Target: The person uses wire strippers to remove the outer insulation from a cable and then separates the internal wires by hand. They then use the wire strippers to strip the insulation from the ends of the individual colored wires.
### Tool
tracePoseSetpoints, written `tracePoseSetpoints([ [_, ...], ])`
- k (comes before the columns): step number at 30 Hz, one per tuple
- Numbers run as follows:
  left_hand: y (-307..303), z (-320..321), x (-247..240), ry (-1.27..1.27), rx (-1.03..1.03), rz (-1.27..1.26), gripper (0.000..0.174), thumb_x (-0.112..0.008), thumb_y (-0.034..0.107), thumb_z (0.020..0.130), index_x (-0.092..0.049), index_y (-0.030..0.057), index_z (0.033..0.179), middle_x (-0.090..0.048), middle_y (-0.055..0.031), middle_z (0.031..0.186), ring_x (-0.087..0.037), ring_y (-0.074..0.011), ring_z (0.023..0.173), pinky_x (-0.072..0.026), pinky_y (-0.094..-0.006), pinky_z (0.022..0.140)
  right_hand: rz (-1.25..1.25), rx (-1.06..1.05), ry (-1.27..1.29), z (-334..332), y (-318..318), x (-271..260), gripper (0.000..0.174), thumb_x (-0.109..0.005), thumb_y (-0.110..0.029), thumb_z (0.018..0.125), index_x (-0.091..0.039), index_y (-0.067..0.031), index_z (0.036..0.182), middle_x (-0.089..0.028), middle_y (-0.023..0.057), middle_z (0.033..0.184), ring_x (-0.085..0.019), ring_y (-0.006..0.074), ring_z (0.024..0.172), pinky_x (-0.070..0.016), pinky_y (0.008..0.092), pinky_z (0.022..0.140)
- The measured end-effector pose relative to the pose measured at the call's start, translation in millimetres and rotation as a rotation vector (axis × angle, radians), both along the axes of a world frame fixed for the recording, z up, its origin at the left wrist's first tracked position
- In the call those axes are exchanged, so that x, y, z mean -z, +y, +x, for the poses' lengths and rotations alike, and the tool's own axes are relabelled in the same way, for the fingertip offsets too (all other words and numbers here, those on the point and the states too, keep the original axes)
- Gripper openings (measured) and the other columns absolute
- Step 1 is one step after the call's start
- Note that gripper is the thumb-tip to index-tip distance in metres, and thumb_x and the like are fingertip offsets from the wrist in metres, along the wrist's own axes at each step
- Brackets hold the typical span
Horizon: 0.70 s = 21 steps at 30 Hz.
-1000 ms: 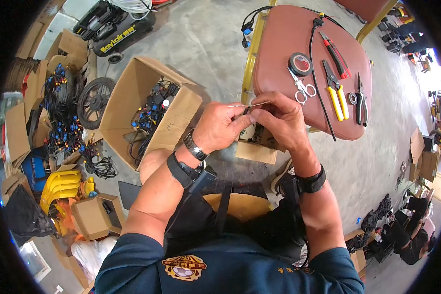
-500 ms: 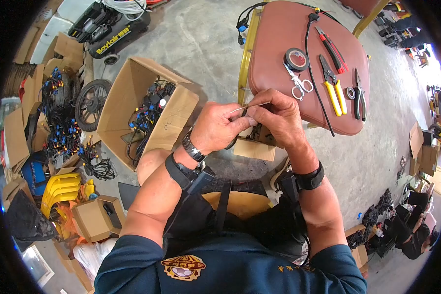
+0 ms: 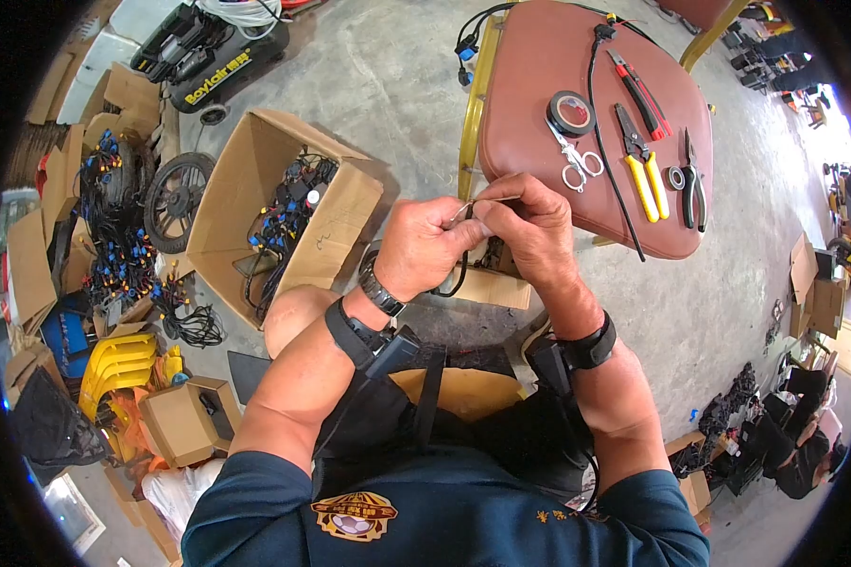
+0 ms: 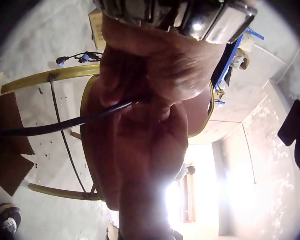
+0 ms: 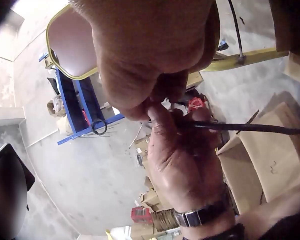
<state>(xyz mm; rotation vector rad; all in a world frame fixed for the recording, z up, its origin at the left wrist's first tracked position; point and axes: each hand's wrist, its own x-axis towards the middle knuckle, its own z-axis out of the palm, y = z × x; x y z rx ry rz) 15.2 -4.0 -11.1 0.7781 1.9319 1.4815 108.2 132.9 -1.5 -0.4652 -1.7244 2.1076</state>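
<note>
Both hands meet at the near left edge of a red-brown padded seat. The left hand (image 3: 416,248) pinches the end of a black cable (image 4: 65,123), which trails from its fingers in both wrist views. Thumb and forefinger of the right hand (image 3: 536,227) pinch thin light wires at that end, its fingertips touching the left ones. In the right wrist view the cable (image 5: 250,127) runs off to the right from between the hands. The fingers hide the exact joint of wires and cable.
On the seat (image 3: 529,85) lie black tape (image 3: 571,113), scissors (image 3: 577,163), a red cutter (image 3: 641,94), yellow-handled strippers (image 3: 645,180), pliers (image 3: 694,184) and another cable. A carton (image 3: 336,222) of wiring stands left; a smaller box (image 3: 487,288) sits below the hands.
The view has shifted slightly. The hands stay together, the left wrist a little turned, and a loop of black cable now shows below the left hand.
</note>
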Motion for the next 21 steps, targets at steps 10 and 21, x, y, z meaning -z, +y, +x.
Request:
tracePoseSetpoints([
  [10, -1, -10, -15, 0.332, 0.075, -0.032, 0.04, -0.079, 0.022, 0.079, -0.05, 0.0004, 0.062, -0.044, -0.0172, 0.054, -0.034, -0.0252, 0.048, -0.0351, -0.0352, 0.045, -0.155, -0.067, 0.017, 4, 4, -1, 0.007, -0.067, -0.003, 0.087, -0.067, -0.0006, 0.094, -0.065, -0.0001, 0.084, -0.057, 0.0059, 0.077, -0.0482, 0.0231, 0.069],
  [21, 2, -6, -9, 0.089, 0.126, 0.031, 0.012, -0.071, 0.01, 0.085, -0.065, -0.0004, 0.087, -0.058, -0.0077, 0.066, -0.05, -0.0148, 0.055, -0.044, -0.0285, 0.054, -0.146, -0.16, 0.022, 6, 21, -4, 0.007, -0.061, -0.006, 0.092, -0.066, 0.0001, 0.092, -0.064, 0.0009, 0.082, -0.054, 0.0063, 0.071, -0.0452, 0.0226, 0.063],
])
